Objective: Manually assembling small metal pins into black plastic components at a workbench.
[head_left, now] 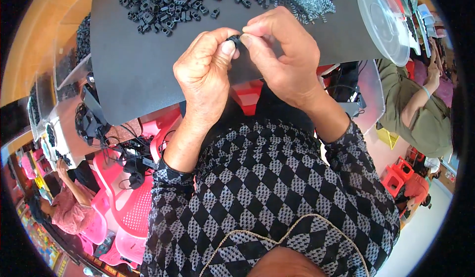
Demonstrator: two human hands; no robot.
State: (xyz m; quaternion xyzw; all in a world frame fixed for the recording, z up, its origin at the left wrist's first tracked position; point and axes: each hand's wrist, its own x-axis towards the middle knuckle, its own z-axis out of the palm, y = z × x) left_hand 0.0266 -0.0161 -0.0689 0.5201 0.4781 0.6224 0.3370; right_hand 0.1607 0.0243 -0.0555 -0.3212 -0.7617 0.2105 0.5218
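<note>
Above the dark table, my left hand (205, 71) pinches a small black plastic part (234, 40) between thumb and forefinger. My right hand (284, 54) meets it from the other side, its thumb and forefinger pressed together at the part's edge. Whatever sits between those right fingertips is too small and covered to make out. Beyond my hands lies a heap of similar black plastic parts (163, 2), several with round holes. Right of that heap is a pile of small silvery coil springs (309, 0).
The dark tabletop (133, 69) ends just in front of my body. A clear plastic lid (383, 22) stands at its right edge. Clear bins (67, 62) of black parts are at the left. Cables (131, 151) and pink chairs (133, 212) sit below left. Other people are on both sides.
</note>
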